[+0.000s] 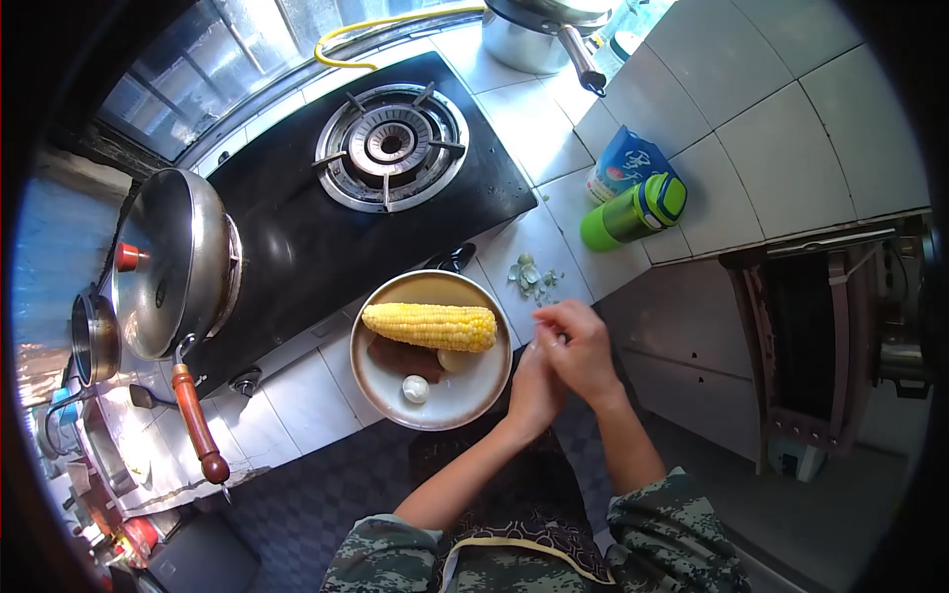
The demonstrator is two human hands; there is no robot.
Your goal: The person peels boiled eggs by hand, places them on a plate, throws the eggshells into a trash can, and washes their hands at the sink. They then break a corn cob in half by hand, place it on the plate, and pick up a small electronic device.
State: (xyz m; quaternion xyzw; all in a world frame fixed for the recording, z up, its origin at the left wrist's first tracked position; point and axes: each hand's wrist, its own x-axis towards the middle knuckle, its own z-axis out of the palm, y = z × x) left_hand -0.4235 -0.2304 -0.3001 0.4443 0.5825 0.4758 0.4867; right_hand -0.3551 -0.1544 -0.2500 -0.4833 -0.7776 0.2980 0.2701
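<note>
My left hand (535,393) and my right hand (583,351) are pressed together just past the plate's right rim. Their fingers are curled closed, and whatever lies between them, if anything, is hidden. Beside them, a round plate (372,393) with a brown rim sits at the counter's front edge. Across it lies a yellow corn cob (430,326). A small white ball-shaped piece (415,388) rests near the front of the plate, and a pale rounded piece (455,361) shows partly under the cob. Broken pale shell-like bits (527,274) are scattered on the tiles above my hands.
A black gas stove (287,232) stands behind the plate. On its left burner is a lidded pan (173,267), its wooden handle (198,425) jutting over the counter edge. A green bottle (633,212), a blue packet (625,163) and a metal pot (524,40) stand at the right wall.
</note>
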